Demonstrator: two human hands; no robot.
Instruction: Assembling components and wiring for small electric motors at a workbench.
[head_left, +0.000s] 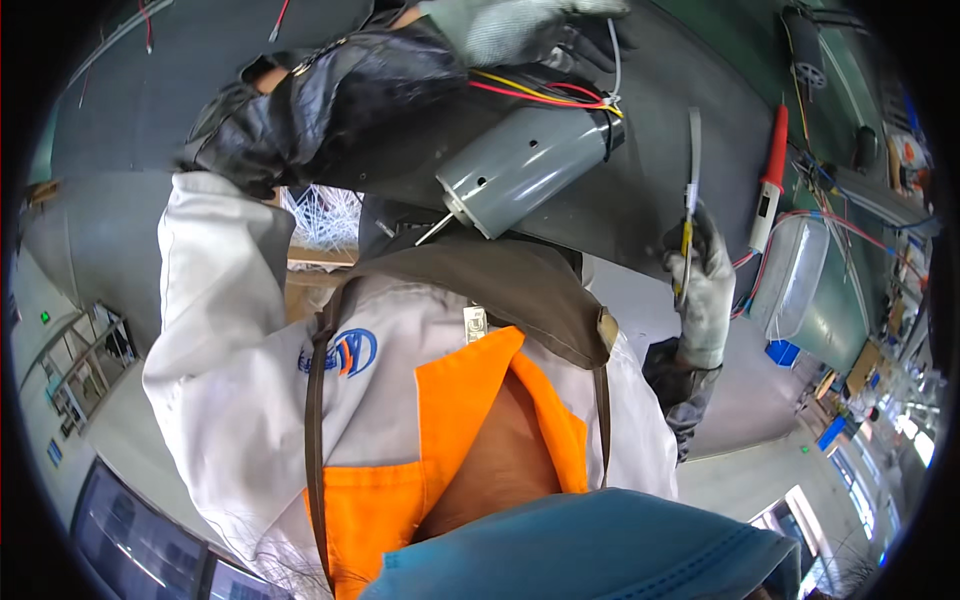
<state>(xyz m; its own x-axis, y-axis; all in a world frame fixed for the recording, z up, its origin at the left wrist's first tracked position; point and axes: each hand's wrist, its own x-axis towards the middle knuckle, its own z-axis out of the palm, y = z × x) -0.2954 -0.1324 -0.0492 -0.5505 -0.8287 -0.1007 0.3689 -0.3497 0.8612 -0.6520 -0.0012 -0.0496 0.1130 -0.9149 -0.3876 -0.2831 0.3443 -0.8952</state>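
Grasping yellow-handled tool [687,238] in right hand [710,280], three o'clock; cannot tell grip of left hand [515,35], twelve; risk of nudging grey motor [530,165], one, off counter [645,195] edge

A: Item one?
B: Motor [535,165], cylindrical, glossy grey, two dark holes visible along the casing; lying aslant, thin bright shaft toward the wearer's body.
A: Fittings?
B: Wires [520,94], red and yellow, at the end opposite the shaft, running leftward to the left hand [500,32]. Cable tie [615,62], white, at the wires, tail raised near that hand's fingers; contact unclear.
A: Item two?
B: Slim tool [687,238], yellow handle, upright in the right hand [710,268], right of the motor; exact kind unclear.
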